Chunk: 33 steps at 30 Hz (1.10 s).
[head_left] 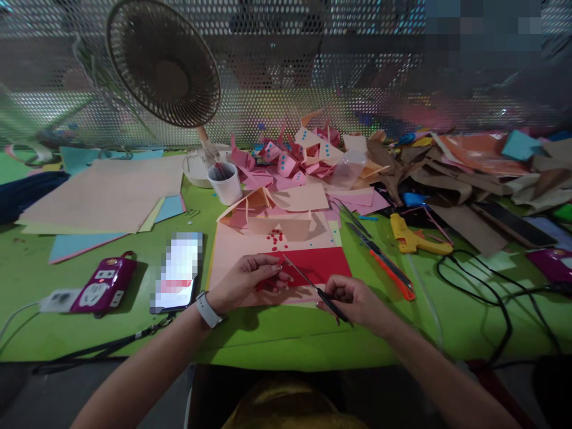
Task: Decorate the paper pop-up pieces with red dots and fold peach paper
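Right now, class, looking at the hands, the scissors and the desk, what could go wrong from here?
1. The scissors in the right hand point at the left hand, whose fingers pinch red paper close to the blades: a nick seems possible.
2. The tiny red squares lie loose below a fan; a draught might scatter them.
3. The black cable loops near the glue gun, so a snag could drag it.

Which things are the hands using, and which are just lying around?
In use:
left hand pinching a strip of red paper
right hand holding thin black scissors
red paper sheet
tiny red paper squares

Lying about:
yellow glue gun
orange-handled cutter
white cup
round desk fan
smartphone
pink folded paper pile
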Each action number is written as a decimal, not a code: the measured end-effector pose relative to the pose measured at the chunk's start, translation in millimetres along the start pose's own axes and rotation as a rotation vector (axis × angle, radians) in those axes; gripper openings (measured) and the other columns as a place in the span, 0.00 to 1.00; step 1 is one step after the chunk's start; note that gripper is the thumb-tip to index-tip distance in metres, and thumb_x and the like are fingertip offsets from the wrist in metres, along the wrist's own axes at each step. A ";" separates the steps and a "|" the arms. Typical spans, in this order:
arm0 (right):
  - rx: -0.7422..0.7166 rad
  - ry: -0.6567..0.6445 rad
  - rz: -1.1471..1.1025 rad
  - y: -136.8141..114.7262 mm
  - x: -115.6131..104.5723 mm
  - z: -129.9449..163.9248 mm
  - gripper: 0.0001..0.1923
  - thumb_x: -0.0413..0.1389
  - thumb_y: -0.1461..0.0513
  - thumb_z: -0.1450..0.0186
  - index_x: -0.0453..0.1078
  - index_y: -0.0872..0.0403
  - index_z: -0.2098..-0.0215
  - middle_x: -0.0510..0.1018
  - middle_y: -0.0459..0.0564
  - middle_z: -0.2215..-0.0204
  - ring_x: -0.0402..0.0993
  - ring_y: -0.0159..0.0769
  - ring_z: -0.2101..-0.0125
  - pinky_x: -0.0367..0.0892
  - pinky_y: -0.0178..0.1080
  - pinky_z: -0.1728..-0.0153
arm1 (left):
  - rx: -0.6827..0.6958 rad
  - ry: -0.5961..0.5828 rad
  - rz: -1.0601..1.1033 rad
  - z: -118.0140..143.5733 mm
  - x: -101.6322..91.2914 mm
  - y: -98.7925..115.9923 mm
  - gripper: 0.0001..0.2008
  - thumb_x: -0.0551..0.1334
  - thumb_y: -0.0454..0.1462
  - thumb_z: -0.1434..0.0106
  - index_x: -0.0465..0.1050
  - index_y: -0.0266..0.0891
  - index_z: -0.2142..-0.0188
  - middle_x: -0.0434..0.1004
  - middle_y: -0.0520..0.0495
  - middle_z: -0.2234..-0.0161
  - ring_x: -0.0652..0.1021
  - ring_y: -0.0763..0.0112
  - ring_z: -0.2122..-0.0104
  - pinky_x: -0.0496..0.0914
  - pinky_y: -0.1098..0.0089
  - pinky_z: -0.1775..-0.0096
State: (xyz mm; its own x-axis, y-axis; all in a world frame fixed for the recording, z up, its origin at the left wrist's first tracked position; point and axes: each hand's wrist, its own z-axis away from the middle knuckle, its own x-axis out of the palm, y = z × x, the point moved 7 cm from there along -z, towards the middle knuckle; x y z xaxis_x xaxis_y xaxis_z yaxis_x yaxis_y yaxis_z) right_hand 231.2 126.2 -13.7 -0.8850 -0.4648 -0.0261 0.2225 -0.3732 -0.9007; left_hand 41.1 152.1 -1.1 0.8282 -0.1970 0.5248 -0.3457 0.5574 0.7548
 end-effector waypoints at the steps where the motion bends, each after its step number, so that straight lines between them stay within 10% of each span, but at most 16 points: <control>1: -0.001 0.003 -0.007 0.0 -0.2 0.0 0.27 0.69 0.45 0.52 0.61 0.53 0.74 0.65 0.38 0.82 0.61 0.23 0.82 0.62 0.29 0.82 | 0.002 0.003 0.000 0.1 -0.3 0.3 0.16 0.73 0.39 0.46 0.78 0.32 0.61 0.83 0.42 0.69 0.81 0.72 0.73 0.75 0.72 0.66; 33: -0.011 -0.043 0.130 -6.5 3.1 4.8 0.26 0.69 0.47 0.50 0.59 0.53 0.75 0.61 0.37 0.81 0.56 0.23 0.82 0.51 0.30 0.81 | -0.016 -0.041 -0.034 2.6 3.6 1.8 0.15 0.73 0.39 0.45 0.77 0.32 0.62 0.83 0.42 0.69 0.81 0.73 0.73 0.76 0.73 0.66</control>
State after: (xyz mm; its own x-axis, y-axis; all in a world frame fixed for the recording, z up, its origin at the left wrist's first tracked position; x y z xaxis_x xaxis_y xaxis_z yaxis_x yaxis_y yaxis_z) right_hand 229.0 123.3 -5.9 -0.8306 -0.5427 -0.1246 0.3295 -0.2985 -0.8957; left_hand 42.3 150.2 3.1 0.8204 -0.2488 0.5148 -0.3104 0.5624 0.7664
